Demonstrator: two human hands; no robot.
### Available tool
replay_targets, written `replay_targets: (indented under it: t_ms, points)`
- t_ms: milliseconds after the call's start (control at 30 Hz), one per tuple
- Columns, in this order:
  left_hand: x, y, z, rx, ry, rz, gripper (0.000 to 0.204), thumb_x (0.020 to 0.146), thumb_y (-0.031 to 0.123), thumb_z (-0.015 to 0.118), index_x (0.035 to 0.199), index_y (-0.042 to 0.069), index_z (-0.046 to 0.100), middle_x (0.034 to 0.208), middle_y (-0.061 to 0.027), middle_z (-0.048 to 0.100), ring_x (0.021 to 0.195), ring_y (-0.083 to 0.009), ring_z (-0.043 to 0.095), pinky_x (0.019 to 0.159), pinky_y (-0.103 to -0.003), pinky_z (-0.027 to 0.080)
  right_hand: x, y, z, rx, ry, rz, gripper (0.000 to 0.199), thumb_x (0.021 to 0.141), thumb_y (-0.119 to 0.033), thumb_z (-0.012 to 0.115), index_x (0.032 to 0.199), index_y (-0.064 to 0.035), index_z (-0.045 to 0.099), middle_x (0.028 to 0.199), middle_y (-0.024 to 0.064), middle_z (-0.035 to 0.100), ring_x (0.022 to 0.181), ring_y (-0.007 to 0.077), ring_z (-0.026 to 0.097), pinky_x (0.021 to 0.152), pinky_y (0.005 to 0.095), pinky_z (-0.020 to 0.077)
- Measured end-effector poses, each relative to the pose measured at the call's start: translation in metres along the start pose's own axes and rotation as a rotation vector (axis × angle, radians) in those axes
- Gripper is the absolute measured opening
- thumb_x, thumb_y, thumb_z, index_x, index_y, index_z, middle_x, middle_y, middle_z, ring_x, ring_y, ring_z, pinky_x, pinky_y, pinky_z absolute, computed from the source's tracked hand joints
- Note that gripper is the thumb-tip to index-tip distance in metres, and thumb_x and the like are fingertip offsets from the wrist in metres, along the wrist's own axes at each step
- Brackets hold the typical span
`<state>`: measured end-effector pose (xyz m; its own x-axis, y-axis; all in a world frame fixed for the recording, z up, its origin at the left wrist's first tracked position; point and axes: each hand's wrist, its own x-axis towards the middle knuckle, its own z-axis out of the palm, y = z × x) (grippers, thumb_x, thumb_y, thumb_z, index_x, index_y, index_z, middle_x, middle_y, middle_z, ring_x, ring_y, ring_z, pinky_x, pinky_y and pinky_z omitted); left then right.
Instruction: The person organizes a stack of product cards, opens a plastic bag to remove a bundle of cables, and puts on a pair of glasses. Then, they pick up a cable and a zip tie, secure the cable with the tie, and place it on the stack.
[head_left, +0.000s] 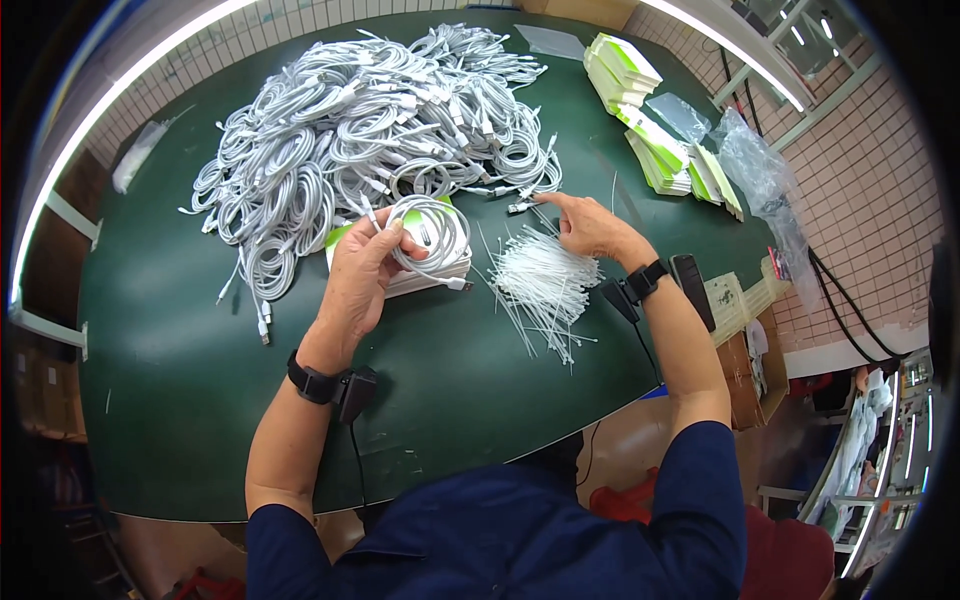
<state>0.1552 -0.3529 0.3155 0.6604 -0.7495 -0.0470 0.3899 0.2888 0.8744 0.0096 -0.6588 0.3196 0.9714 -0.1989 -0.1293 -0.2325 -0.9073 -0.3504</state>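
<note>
My left hand (372, 258) is closed on a coiled white USB cable (440, 232), pinching the loop between thumb and fingers. One plug of this cable hangs at the lower right of the coil. Behind it lies a stack of white and green cards (452, 273), partly covered. My right hand (592, 228) is stretched over the far edge of a heap of white zip ties (545, 280). Its index finger points out, with the tip beside a loose USB plug (520, 207) at the edge of the cable pile; the other fingers are curled and partly hidden.
A large pile of coiled white cables (350, 130) covers the far left of the green table (200, 400). Stacks of green and white packaging (655, 150) and clear plastic bags (755, 165) lie at the far right. A cardboard box (752, 375) stands beyond the right edge.
</note>
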Motion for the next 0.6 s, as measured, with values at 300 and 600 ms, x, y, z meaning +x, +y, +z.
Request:
replay_targets:
  t_ms: [300, 600]
  points:
    - [0.0, -0.001, 0.001, 0.022, 0.004, -0.01, 0.023, 0.097, 0.015, 0.054, 0.116, 0.003, 0.057, 0.08, 0.0, 0.063, 0.077, -0.0094, 0.063, 0.072, -0.024, 0.047, 0.001, 0.01, 0.012, 0.082, 0.116, 0.037, 0.062, 0.069, -0.002, 0.052, 0.131, -0.0033, 0.052, 0.077, 0.0193, 0.064, 0.074, 0.0352, 0.063, 0.07, 0.0434, 0.0497]
    - [-0.002, 0.0, 0.002, 0.012, -0.007, -0.015, 0.026, 0.097, 0.016, 0.053, 0.119, 0.001, 0.055, 0.079, -0.0009, 0.062, 0.078, -0.0105, 0.063, 0.075, -0.025, 0.049, 0.01, -0.015, 0.001, -0.137, -0.029, 0.022, 0.073, 0.067, -0.003, 0.053, 0.138, -0.0192, 0.049, 0.08, 0.0232, 0.065, 0.079, 0.0395, 0.063, 0.074, 0.0474, 0.0494]
